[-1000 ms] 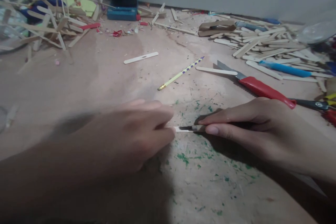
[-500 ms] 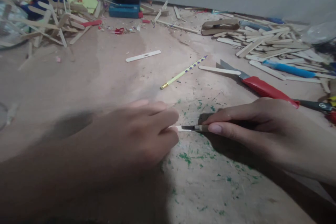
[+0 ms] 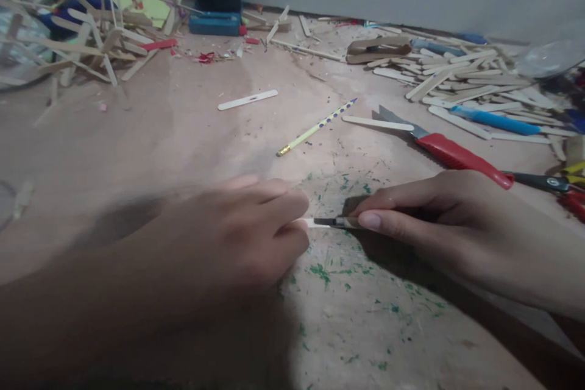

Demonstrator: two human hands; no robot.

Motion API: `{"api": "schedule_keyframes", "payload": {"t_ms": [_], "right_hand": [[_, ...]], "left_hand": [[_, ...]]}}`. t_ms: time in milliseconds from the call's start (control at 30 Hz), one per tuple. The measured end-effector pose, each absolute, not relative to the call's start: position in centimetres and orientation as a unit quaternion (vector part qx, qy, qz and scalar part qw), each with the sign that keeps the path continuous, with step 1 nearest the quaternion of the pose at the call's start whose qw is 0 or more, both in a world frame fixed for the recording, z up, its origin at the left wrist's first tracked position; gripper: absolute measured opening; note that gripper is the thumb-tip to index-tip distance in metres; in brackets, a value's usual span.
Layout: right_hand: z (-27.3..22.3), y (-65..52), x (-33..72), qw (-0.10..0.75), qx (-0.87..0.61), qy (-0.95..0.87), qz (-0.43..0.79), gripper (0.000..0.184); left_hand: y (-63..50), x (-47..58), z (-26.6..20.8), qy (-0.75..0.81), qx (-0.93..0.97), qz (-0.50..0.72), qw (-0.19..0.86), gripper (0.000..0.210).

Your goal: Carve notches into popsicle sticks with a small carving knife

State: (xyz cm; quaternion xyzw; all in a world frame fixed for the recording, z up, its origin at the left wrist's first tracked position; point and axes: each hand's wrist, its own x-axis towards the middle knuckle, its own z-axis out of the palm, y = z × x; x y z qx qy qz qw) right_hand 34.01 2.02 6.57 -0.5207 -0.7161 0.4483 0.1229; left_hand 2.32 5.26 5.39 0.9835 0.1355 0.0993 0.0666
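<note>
My left hand (image 3: 256, 231) is closed, pinching a pale popsicle stick (image 3: 314, 225) against the tabletop; most of the stick is hidden under the fingers. My right hand (image 3: 425, 225) grips a small craft knife (image 3: 342, 222) between thumb and fingers. Its dark blade lies along the stick's exposed end, pointing left towards my left fingertips. The rest of the knife is covered by my right hand. Beyond the hands lies a yellow pencil with purple dots (image 3: 315, 127). A single popsicle stick (image 3: 247, 100) with a dark mark at its middle rests farther back.
A red-handled utility knife (image 3: 464, 159) lies beyond my right hand, a loose stick across its blade. Popsicle sticks (image 3: 475, 79) are piled at right, near a blue pen (image 3: 498, 120). At left is a tangle of sticks (image 3: 86, 42). A blue-based object (image 3: 214, 23) stands by the wall.
The whole view has shifted slightly, so things on the right appear a little farther left. Both hands keep nearly the same pose, with the blade still on the stick.
</note>
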Motion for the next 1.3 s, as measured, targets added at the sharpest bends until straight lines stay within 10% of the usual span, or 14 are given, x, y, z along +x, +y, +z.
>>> {"api": "schedule_keyframes", "payload": {"t_ms": [767,967,1300], "right_hand": [[6.1,2.0,34.7,0.161,-0.515,-0.703,0.463,0.07],[5.8,1.8,34.8,0.172,-0.52,-0.728,0.412,0.029],[5.1,1.6,35.0,0.153,-0.506,-0.737,0.422,0.049]], "left_hand": [[5.7,2.2,4.4,0.13,0.981,0.129,0.066,0.045],[5.7,2.1,4.4,0.131,0.983,0.112,0.07,0.039],[5.6,2.1,4.8,0.133,0.983,0.111,0.062,0.042]]}}
